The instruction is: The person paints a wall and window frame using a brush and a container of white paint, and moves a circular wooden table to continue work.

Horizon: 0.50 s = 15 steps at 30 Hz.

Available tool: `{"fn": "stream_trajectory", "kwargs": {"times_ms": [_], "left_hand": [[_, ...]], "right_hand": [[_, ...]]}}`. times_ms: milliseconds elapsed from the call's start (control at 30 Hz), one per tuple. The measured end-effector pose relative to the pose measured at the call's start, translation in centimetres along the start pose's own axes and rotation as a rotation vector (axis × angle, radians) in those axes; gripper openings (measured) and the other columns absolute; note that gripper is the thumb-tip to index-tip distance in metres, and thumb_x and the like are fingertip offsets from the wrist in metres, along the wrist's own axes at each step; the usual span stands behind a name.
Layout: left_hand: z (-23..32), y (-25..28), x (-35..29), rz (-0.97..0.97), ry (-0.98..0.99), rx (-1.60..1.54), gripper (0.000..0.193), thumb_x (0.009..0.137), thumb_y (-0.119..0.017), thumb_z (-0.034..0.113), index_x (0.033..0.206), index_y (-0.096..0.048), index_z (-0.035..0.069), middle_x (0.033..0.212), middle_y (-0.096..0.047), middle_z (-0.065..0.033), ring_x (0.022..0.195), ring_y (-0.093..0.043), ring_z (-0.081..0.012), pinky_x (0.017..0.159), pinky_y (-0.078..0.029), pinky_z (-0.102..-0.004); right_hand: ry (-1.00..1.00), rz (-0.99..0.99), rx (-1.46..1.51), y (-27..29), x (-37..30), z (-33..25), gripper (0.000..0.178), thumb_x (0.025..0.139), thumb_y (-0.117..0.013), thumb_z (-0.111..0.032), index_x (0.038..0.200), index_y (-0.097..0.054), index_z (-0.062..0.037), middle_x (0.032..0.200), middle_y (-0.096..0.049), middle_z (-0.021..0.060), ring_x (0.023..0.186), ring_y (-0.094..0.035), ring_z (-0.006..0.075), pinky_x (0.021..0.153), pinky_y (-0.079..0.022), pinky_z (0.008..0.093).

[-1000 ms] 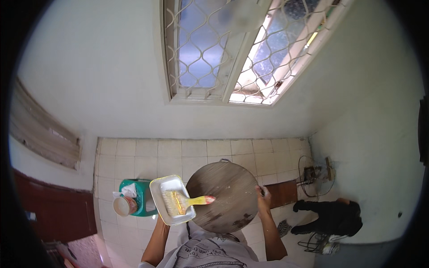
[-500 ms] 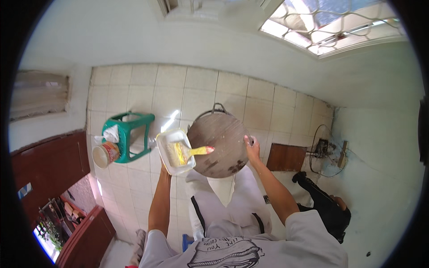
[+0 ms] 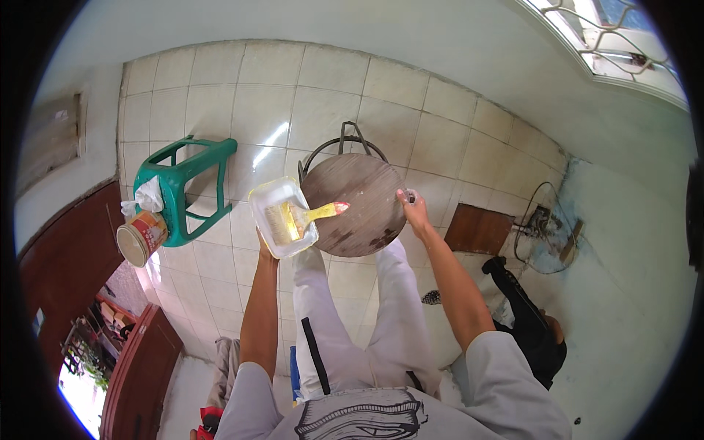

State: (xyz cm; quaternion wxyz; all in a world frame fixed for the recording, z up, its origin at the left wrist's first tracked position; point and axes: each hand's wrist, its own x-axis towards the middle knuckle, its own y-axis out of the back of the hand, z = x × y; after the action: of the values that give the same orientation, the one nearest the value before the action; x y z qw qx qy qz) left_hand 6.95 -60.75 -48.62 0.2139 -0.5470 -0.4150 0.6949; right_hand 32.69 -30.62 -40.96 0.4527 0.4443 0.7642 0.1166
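Note:
A white plastic paint tray [image 3: 257, 202] sits in my left hand [image 3: 265, 248], whose fingers are mostly hidden beneath it. Across the tray lies a wide paintbrush [image 3: 320, 213] with a yellow handle and red tip, its bristles inside. My right hand [image 3: 415, 209] is closed on the right edge of a round stool [image 3: 356, 187] with a brown wooden top, worn and marked by dark patches near its front. Part of the stool's dark metal frame shows beyond the seat. The tray overlaps the seat's left edge; whether they touch I cannot tell.
A green plastic stool [image 3: 173, 202] lies on its side at left, beside a paint can [image 3: 133, 244] and a white cloth or bag [image 3: 149, 195]. At right are a brown board [image 3: 478, 228], a loop of cable [image 3: 519, 233] and a black bag [image 3: 524, 323]. Walls border the tiled floor [image 3: 330, 70].
My view has shifted, so the floor things sit higher in it. My legs are further apart. Both hands keep their hold on the tray and the wooden stool.

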Motion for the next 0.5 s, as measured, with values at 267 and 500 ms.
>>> {"fn": "stream_trajectory", "kwargs": {"times_ms": [267, 500], "left_hand": [[0.8, 0.6, 1.7, -0.038, -0.021, -0.019, 0.064, 0.096, -0.05, 0.056, 0.148, -0.041, 0.019, 0.151, -0.04, -0.0114, 0.135, -0.03, -0.042, 0.102, -0.048, -0.0539], [1.9, -0.9, 1.6, -0.132, -0.047, -0.071, 0.064, 0.096, -0.05, 0.056, 0.148, -0.041, 0.02, 0.152, -0.039, -0.0112, 0.136, -0.029, -0.0425, 0.103, -0.048, -0.0542]], "right_hand": [[-0.021, -0.005, 0.011, -1.5, 2.3, -0.9, 0.05, 0.092, -0.067, -0.044, 0.119, -0.063, -0.0014, 0.108, -0.069, 0.0127, 0.101, -0.062, 0.0215, 0.09, -0.048, 0.0345], [-0.05, -0.025, -0.089, -0.8, 3.3, -0.9, 0.046, 0.094, -0.066, -0.039, 0.121, -0.063, -0.0016, 0.108, -0.067, 0.0116, 0.101, -0.059, 0.0221, 0.09, -0.046, 0.0352]]}}
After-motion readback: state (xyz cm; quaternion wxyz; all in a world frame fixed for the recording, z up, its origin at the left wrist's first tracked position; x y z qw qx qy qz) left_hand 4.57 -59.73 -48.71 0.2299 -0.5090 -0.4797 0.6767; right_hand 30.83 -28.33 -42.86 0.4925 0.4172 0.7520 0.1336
